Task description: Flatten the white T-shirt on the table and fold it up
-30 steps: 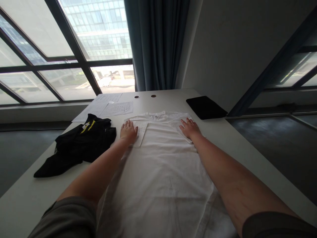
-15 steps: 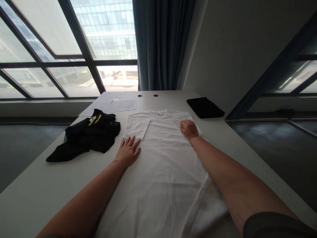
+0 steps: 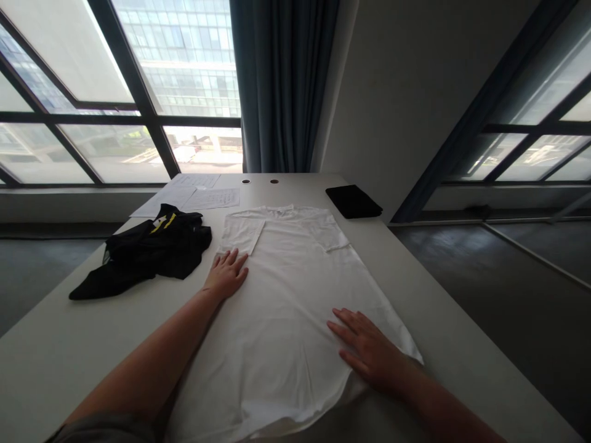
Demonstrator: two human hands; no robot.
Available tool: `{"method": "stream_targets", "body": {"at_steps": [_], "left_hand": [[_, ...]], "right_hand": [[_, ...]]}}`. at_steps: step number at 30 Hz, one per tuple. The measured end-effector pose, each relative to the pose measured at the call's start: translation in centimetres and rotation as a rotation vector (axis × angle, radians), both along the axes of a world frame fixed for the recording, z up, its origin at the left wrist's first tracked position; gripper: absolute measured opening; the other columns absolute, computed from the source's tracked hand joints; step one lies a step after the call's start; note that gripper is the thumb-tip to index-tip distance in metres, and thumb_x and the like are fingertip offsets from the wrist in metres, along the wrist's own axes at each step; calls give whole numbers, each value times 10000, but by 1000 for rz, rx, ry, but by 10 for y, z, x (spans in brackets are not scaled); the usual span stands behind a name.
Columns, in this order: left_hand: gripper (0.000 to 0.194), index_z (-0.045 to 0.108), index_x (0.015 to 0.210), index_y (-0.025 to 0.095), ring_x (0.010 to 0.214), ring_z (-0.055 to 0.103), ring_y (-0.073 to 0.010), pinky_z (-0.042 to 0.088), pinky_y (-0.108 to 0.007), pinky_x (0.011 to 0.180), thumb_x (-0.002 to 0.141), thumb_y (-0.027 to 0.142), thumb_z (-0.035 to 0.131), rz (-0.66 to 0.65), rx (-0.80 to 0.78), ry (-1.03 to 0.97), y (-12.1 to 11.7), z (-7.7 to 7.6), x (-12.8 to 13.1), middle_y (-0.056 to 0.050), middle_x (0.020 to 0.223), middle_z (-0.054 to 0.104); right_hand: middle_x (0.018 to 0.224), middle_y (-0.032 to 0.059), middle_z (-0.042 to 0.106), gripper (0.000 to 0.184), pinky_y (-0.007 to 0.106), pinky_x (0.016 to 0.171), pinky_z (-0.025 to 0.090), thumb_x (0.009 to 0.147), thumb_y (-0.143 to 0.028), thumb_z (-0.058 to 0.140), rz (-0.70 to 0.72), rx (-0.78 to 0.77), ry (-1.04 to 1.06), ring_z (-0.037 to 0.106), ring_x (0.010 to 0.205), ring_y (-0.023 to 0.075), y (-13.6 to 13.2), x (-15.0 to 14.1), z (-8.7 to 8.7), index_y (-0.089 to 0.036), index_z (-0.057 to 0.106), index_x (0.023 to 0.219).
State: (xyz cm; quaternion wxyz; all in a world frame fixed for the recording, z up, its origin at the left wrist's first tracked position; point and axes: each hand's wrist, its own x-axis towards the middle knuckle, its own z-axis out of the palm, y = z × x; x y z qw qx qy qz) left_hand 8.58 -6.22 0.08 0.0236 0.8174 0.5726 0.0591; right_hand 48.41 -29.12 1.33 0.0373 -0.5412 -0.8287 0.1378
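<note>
A white t-shirt (image 3: pixel 286 289) lies flat along the white table (image 3: pixel 92 332), collar at the far end, both sleeves folded inward. My left hand (image 3: pixel 226 274) rests flat and open on the shirt's left edge, just below the folded left sleeve. Spread flat, my right hand (image 3: pixel 369 351) presses on the shirt's lower right part near the hem corner. Neither hand holds anything.
A crumpled black garment with yellow marks (image 3: pixel 148 249) lies left of the shirt. Printed paper sheets (image 3: pixel 198 194) sit at the far left. A folded black cloth (image 3: pixel 353 201) lies at the far right by the wall. Two cable holes (image 3: pixel 260 181) mark the far edge.
My right hand has slid from the shirt's right shoulder down to its lower right hem. My left hand moved earlier from the left sleeve to the left edge and has stayed there.
</note>
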Motion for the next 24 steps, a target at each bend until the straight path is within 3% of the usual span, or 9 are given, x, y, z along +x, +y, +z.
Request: {"method": "stream_targets", "body": {"at_steps": [3,6,9,12,15,18,21,24], "left_hand": [[554,511,1546,252,1546,320,-311,256,-495,1244,1043,459,406,-18,38,4,-4,6,-2,-97,1664,391],[493,608,1450,214,1505,377,-331,356,-508,1181,1023,395,441,-19,101,27,-20,16,-4,-135,1622,442],[450,652,1390,207,1480,406,-355,392,-545,1148,990,357,509,-48,130,25,-59,25,-5,-151,1597,470],[444,640,1405,262,1453,454,-342,399,-560,1151,996,402,538,-195,43,-31,-120,27,-6,-117,1588,492],[502,571,1467,385,1476,438,-316,381,-548,1190,978,497,595,-453,-97,-100,-184,23,-10,-31,1625,457],[615,464,1544,436,1511,396,-311,323,-556,1240,958,522,630,-600,-139,-109,-228,17,-24,9,1676,373],[631,387,1595,421,1528,372,-314,316,-557,1247,1000,511,575,-567,-85,-89,-246,12,-41,-4,1698,325],[633,334,1619,421,1540,351,-308,318,-541,1247,1025,494,540,-559,-49,-53,-248,9,-56,-2,1708,294]], "right_hand": [[1511,147,565,492,485,1147,407,970,-404,523,-106,-49,10,531,1372,315,-32,7,20,-247,629,1425],[1110,132,740,341,381,899,511,982,-359,453,-198,-197,5,688,1011,264,-55,9,41,-196,727,1104],[859,81,732,353,336,751,466,1001,-404,435,-215,-333,-24,677,808,235,-70,10,57,-200,689,868],[858,73,720,291,333,762,447,974,-390,498,-196,-340,-45,666,818,234,-79,8,65,-208,688,850],[1079,85,695,155,359,892,461,827,-312,673,-81,-268,-17,641,1004,259,-83,4,63,-226,711,950],[1195,84,654,323,389,983,443,714,-153,681,12,-184,-25,599,1111,269,-82,4,53,-235,703,1025],[1089,93,677,305,399,941,453,726,-54,562,-8,-48,-103,607,1044,264,-78,14,35,-208,692,956],[1030,111,688,275,400,911,468,815,-56,485,-102,129,-90,621,976,256,-76,30,20,-191,693,934]]}}
